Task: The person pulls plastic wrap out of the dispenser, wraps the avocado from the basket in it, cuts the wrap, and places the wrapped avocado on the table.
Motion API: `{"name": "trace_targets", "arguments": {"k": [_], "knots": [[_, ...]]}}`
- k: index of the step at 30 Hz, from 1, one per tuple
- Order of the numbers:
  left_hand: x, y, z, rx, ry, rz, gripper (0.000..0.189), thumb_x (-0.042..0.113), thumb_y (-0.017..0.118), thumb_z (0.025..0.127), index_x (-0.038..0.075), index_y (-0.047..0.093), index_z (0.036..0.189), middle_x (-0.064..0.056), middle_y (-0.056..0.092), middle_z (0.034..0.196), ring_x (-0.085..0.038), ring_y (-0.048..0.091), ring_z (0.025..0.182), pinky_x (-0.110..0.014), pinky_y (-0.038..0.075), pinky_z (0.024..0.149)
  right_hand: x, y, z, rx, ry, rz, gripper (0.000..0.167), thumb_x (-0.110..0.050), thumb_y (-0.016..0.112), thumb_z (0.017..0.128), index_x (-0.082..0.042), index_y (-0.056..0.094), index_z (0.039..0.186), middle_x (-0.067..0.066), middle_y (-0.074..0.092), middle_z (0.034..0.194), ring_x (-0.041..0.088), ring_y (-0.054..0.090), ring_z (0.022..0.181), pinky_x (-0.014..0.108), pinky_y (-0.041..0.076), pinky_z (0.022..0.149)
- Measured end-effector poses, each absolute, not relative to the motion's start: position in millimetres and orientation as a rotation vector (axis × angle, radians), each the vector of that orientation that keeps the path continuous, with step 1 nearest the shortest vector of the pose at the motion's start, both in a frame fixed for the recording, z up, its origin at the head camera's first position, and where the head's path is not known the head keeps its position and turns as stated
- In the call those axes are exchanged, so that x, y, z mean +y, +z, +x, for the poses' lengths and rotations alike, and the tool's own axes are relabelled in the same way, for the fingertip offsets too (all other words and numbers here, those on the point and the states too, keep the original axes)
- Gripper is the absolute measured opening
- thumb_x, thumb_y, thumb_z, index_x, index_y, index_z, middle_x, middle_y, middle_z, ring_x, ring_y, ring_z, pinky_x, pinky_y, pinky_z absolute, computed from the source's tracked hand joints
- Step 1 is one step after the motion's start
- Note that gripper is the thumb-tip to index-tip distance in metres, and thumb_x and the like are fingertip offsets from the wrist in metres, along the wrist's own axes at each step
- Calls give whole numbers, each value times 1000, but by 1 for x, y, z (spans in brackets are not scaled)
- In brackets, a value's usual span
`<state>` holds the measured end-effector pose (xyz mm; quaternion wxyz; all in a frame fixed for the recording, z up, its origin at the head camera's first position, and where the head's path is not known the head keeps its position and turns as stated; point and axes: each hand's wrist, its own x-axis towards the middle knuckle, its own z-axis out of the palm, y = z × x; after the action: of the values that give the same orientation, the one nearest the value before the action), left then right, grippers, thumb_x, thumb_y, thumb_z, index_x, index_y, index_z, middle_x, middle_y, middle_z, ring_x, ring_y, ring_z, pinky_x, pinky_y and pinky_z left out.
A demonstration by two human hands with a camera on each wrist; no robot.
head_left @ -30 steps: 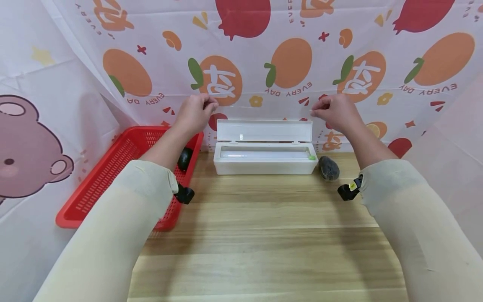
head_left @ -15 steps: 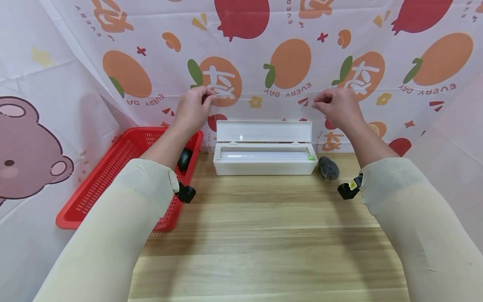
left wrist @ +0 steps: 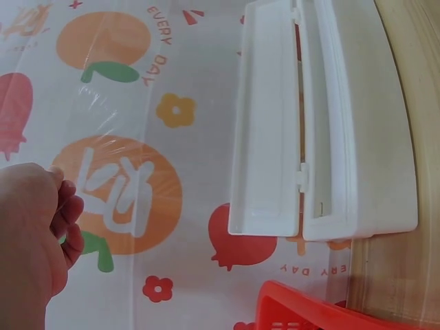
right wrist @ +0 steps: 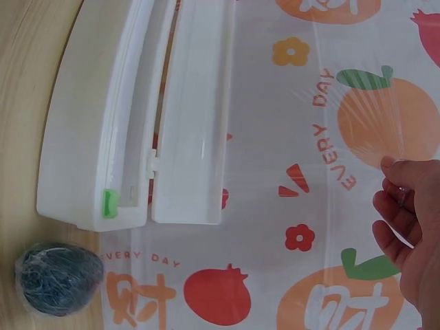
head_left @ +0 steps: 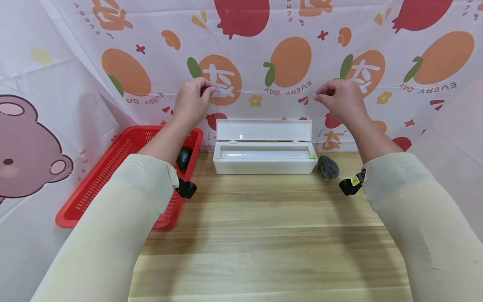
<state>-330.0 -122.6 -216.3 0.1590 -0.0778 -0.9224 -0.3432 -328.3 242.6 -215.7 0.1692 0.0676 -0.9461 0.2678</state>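
Note:
A sheet of clear cling film (right wrist: 375, 127) spans the gap between my two raised hands, with fine creases fanning out from the fingertips. Its left edge is pinched between thumb and fingers of my left hand (head_left: 191, 100); my right hand (head_left: 344, 100) pinches the opposite corner. Below and between them stands a white cling film dispenser (head_left: 264, 168), its lid (head_left: 264, 130) tipped up against the backdrop. A green slider (head_left: 311, 157) sits at the right end of its slot, and a film roll shows inside.
Right of the dispenser lies a dark avocado (right wrist: 58, 278) wrapped in film. At left, a red basket (head_left: 68, 220) holds another dark avocado (head_left: 184, 158) under my left forearm. A fruit-print cloth (head_left: 241, 54) hangs behind the wooden table (head_left: 264, 251).
Both hands have risen a little, drawing the cling film higher above the dispenser. The dispenser, basket and avocados have stayed in place.

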Motion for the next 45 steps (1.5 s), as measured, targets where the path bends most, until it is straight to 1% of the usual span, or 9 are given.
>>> {"name": "trace_targets", "arguments": {"k": [9,12,19,26,33,38,45], "knots": [[-122,-202,-332,-2652,-971,-227,34,31,52,101,13,61,129,-4,63,125,-15,57,105,-23,51,94,243,-208,-326,-2656,743,180,28,-29,63,96,-11,73,115,9,72,109,22,62,96,28,51,81],[-122,-198,-332,-2646,-958,-228,33,31,52,101,13,62,128,-4,63,124,-15,56,104,-23,52,93,242,-205,-325,-2635,746,181,28,-28,63,96,-10,73,115,10,72,110,22,63,96,27,50,79],[-122,-192,-330,-2628,-962,-203,33,30,53,101,15,61,129,-3,62,124,-13,55,105,-22,51,93,242,-198,-325,-2614,731,176,29,-30,63,96,-12,73,117,8,72,111,19,62,96,20,49,76],[-121,-185,-330,-2603,-955,-196,34,32,52,101,14,62,128,-3,62,122,-14,55,98,-21,52,88,241,-189,-324,-2589,716,171,31,-34,63,95,-13,73,116,6,72,113,17,61,96,19,49,76],[-121,-178,-330,-2599,-917,-182,35,33,52,101,14,61,129,-3,64,123,-12,55,100,-20,51,88,242,-181,-321,-2587,713,178,30,-32,62,96,-13,73,117,6,71,114,17,59,99,19,48,76],[-121,-172,-330,-2590,-900,-182,35,34,51,101,15,62,128,-4,63,118,-14,54,97,-19,50,82,241,-174,-319,-2586,721,154,31,-34,61,96,-14,72,118,6,70,116,15,55,103,18,48,75],[-121,-167,-328,-2525,-936,-177,36,37,50,100,15,64,126,-3,65,120,-10,54,97,-18,50,86,238,-165,-317,-2569,722,138,32,-35,60,96,-14,72,118,7,70,115,15,56,98,18,46,76]]}}
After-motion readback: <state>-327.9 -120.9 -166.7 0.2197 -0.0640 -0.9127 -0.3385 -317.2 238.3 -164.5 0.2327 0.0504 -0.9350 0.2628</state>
